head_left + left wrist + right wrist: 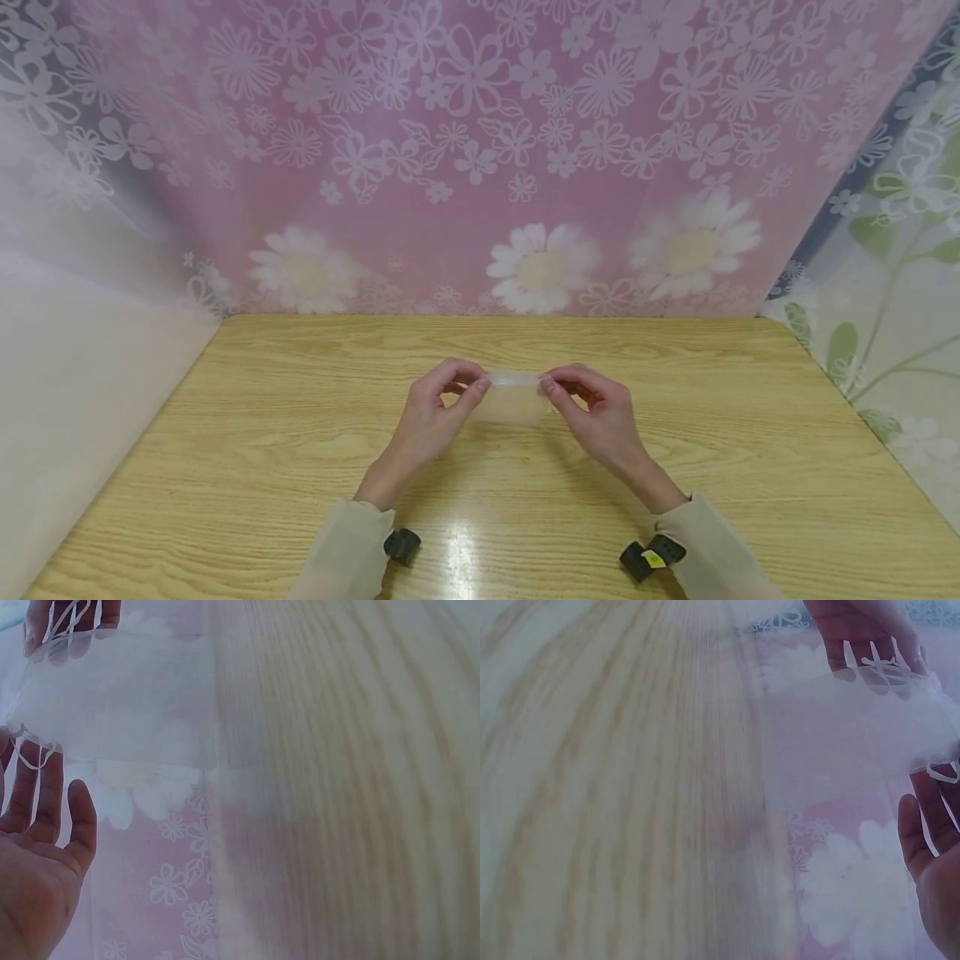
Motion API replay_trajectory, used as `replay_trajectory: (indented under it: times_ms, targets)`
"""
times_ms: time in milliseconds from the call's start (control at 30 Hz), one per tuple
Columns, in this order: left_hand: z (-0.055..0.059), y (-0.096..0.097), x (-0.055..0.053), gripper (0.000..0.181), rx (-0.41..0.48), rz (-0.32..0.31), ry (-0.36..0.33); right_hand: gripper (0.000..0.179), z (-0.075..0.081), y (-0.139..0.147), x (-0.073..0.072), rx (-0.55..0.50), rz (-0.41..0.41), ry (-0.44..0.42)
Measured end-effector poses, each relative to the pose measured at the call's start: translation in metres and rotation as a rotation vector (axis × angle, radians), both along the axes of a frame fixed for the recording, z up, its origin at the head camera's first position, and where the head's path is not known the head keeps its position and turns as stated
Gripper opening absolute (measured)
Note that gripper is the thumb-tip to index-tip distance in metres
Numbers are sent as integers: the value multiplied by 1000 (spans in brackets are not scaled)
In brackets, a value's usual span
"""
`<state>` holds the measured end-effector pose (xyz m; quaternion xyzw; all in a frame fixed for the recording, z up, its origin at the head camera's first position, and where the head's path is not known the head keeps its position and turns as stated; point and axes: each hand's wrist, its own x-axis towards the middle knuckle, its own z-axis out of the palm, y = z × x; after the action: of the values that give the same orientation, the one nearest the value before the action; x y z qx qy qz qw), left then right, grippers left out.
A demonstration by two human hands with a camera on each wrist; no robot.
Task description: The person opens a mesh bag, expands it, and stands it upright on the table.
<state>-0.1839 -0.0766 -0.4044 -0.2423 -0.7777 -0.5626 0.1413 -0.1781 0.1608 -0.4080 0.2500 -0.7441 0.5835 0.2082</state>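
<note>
A small sheer white drawstring pouch [513, 407] hangs between both hands above the table, flat and see-through. My left hand [435, 408] pinches its upper left corner between thumb and fingertips. At the opposite upper corner, my right hand [602, 412] pinches it the same way. Thin white cord [34, 763] loops out by the left fingers in the left wrist view, and another cord loop [942, 775] shows beside the right fingers in the right wrist view. Through the pouch's fabric the flowered backdrop is visible, and nothing shows inside it.
The wood-grain table [262, 467] lies below the hands. A pink flowered curtain [420, 225] rises at its far edge, with pale curtains on the left [82, 333] and right [900, 333]. Each wrist carries a small black camera [402, 546].
</note>
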Motion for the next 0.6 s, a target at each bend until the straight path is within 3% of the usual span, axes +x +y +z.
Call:
replay_trajectory:
  times_ms: [333, 600]
  targets:
    - [-1, -4, -1, 8, -26, 19, -15, 19, -1, 4, 0, 6, 16, 11]
    - [1, -5, -1, 9, -33, -4, -13, 17, -2, 4, -2, 23, 27, 6]
